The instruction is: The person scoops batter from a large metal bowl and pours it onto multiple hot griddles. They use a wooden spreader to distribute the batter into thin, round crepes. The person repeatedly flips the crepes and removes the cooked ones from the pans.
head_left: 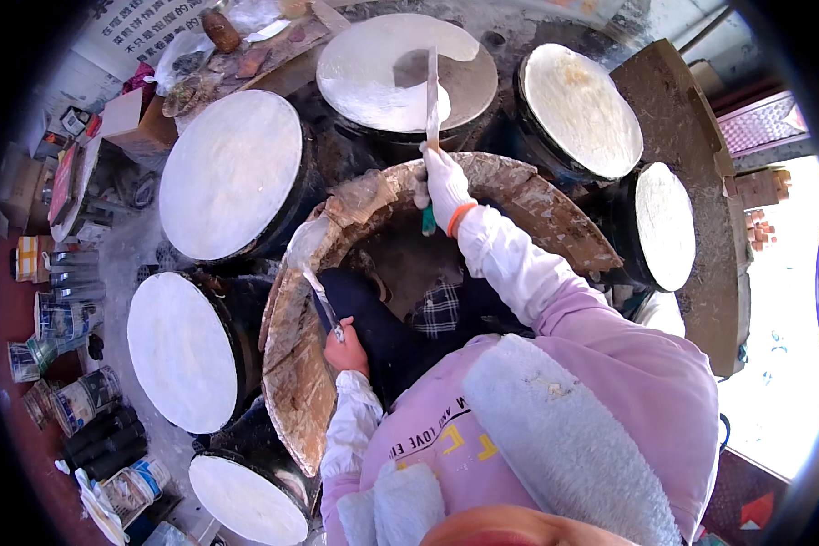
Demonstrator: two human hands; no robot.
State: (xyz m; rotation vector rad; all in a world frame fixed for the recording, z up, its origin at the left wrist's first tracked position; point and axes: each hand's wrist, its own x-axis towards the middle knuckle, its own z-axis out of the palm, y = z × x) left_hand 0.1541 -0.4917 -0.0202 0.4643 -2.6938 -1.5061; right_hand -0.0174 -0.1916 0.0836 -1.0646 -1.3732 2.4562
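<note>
My right hand (pixel 448 193), in a white glove with an orange cuff, is closed round the lower end of a long flat spatula (pixel 433 100). The blade stretches over the far round griddle (pixel 473 94), where a white batter layer (pixel 364 68) covers part of the surface and a grey patch lies bare. Something green (pixel 429 221) shows just below the glove. My left hand (pixel 346 350), bare, grips a long-handled tool (pixel 320 293) whose pale, coated head leans at the left of the curved, crusted rim (pixel 278 359). That coating hides the head's shape.
White-covered round griddles surround me: two at left (pixel 232 173) (pixel 182 350), one near left (pixel 248 500), two at right (pixel 582 109) (pixel 666 226). Cardboard (pixel 692 209) stands beyond the right ones. Cans and tubs (pixel 82 396) line the left floor; a cluttered board (pixel 255 64) lies behind.
</note>
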